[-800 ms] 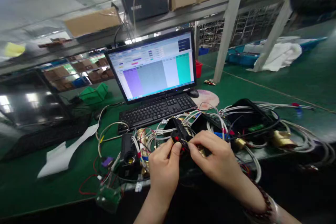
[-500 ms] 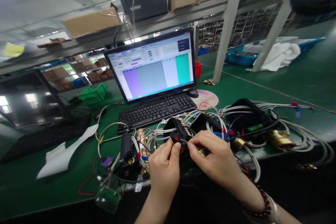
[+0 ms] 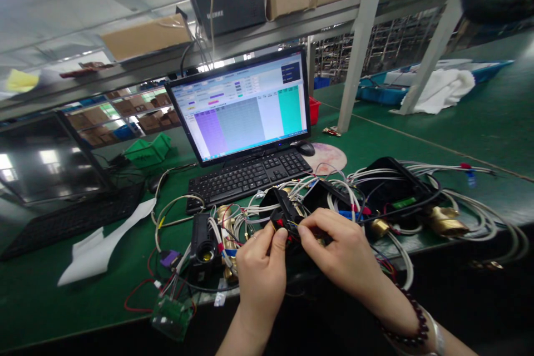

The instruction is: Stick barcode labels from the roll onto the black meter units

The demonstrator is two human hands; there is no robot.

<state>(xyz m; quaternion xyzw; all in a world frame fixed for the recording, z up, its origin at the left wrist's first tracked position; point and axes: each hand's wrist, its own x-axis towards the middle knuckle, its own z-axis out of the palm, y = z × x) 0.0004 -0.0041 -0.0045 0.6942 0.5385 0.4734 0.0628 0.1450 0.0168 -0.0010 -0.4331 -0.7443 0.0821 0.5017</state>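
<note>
My left hand [image 3: 262, 267] is closed, thumb and forefinger pinching a small black part with red on it [image 3: 280, 223]. Close by on the right, my right hand [image 3: 340, 245] pinches a thin yellowish wire [image 3: 295, 224] between thumb and fingertips. Just beyond the fingers is an open black housing [image 3: 273, 200], partly hidden by the hands. Left of them, a black box with a round opening [image 3: 204, 247] stands beside a brass fitting [image 3: 227, 233]. White cables [image 3: 252, 210] run among these parts. The far end of the wire cannot be made out.
Behind the parts stand a keyboard [image 3: 250, 177] and a lit monitor [image 3: 246, 111]. More black housings [image 3: 386, 183] and a brass connector [image 3: 446, 222] lie to the right. A circuit board in clear wrapping [image 3: 172, 314] hangs at the bench's front edge. White paper [image 3: 110, 239] lies left.
Both hands stay almost in place, still pinching. The thin wire at my right fingertips looks more bent than before.
</note>
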